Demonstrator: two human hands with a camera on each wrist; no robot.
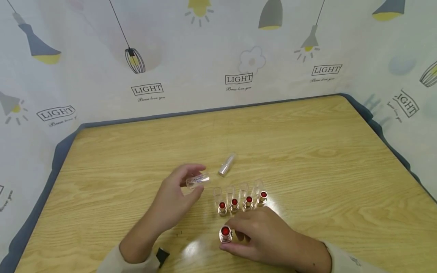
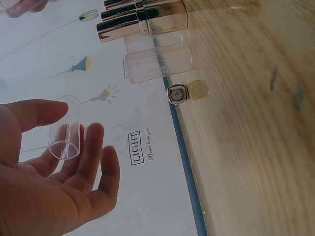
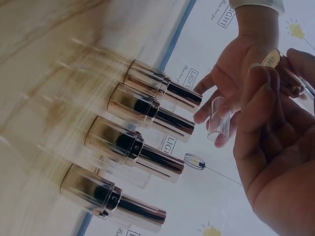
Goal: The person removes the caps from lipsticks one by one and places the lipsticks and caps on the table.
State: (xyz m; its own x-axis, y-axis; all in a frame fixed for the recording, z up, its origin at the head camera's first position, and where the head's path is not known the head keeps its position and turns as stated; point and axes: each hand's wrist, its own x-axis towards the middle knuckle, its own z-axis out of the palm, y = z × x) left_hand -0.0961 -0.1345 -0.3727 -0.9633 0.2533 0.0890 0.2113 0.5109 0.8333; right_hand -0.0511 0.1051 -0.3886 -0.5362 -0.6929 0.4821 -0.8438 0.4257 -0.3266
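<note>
wooden table (image 1: 143, 151), four upright lipsticks (image 1: 234, 205) beyond right fingers (image 1: 240, 224)

Four lipsticks (image 1: 234, 204) stand in a row on the table (image 1: 324, 151), four caps (image 1: 244, 188) just behind. Farther back lies another lipstick (image 1: 224, 169). Left of the row, the left hand (image 1: 175, 201) holds a fifth cap (image 1: 198, 181); nearer, the right hand (image 1: 268, 237) holds a sixth lipstick (image 1: 225, 235).

Your right grip (image 1: 264, 236) partly hides its lipstick (image 1: 225, 234); the left wrist view crops some upright lipsticks (image 1: 234, 204) beyond it.
</note>
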